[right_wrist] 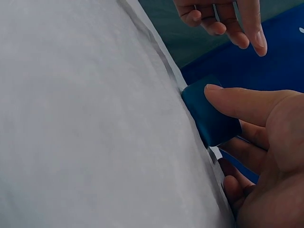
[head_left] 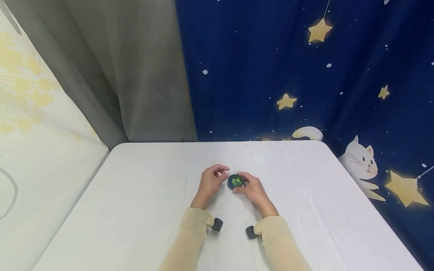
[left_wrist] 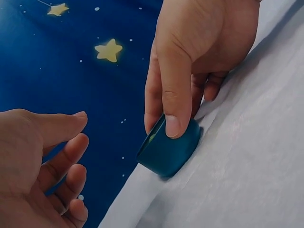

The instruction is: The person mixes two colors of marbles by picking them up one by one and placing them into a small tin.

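Note:
A small round teal tub point(head_left: 233, 181) with straight sides and rounded lower edges sits on the white-covered table. Green and yellow shapes show in its top in the head view. My right hand point(head_left: 254, 190) grips it by the side, thumb on the near wall and fingers round the far one; the left wrist view shows the thumb flat on the teal wall point(left_wrist: 166, 154). To the left, my left hand point(head_left: 209, 183) hovers beside the tub with loosely bent fingers and nothing in them. A gap separates it from the tub in both wrist views.
The white table point(head_left: 145, 195) has a rounded far edge. Behind it hang a grey curtain point(head_left: 149, 75) and a blue curtain point(head_left: 244, 75) with stars and a cat. A black camera point(head_left: 217, 224) sits at the left wrist, another black camera point(head_left: 251, 232) at the right.

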The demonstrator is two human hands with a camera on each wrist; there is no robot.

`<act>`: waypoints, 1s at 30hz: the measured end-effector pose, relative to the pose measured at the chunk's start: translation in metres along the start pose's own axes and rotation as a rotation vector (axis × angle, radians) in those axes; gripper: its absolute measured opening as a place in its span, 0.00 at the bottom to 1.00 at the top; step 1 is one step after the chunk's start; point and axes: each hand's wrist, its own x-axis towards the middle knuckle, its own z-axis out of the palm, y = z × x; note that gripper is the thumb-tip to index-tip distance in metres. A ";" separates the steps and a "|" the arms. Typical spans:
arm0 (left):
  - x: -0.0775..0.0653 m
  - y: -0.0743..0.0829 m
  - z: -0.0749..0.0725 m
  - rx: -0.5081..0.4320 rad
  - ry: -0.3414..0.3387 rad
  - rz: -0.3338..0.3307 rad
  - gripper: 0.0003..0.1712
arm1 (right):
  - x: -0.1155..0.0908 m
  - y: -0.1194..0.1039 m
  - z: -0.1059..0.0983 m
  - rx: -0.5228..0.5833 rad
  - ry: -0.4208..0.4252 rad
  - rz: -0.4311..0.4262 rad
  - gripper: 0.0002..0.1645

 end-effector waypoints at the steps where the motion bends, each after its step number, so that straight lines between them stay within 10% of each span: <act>1: 0.000 0.000 0.000 0.004 -0.001 -0.004 0.08 | 0.000 0.000 -0.001 0.001 -0.003 -0.003 0.37; 19: -0.005 -0.011 -0.009 0.293 -0.060 0.013 0.14 | 0.006 -0.014 -0.010 -0.106 -0.135 -0.015 0.36; 30: -0.011 -0.015 -0.020 0.539 -0.159 0.099 0.28 | 0.011 -0.015 -0.029 -0.500 -0.241 -0.132 0.47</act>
